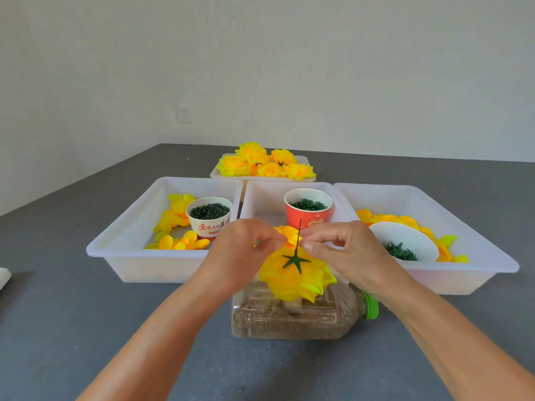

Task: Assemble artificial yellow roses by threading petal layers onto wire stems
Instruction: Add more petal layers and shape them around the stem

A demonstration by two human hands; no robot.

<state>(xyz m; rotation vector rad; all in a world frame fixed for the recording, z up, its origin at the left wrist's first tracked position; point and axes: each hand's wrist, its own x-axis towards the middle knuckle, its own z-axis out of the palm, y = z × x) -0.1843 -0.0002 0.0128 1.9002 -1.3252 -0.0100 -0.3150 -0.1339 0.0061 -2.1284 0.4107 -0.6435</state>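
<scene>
Fingertips of the left hand (243, 244) and right hand (344, 247) pinch a small petal layer (290, 241) at the wire stem (298, 237), apparently steadying it above the upturned rose (295, 277).

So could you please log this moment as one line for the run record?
step: threading | rose: on bottle, calyx up | stem: upright | left hand: pinching petal | right hand: pinching at stem

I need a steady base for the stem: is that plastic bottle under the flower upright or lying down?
Lying on its side: the bottle rests lengthwise on the table, green cap pointing right.
</scene>
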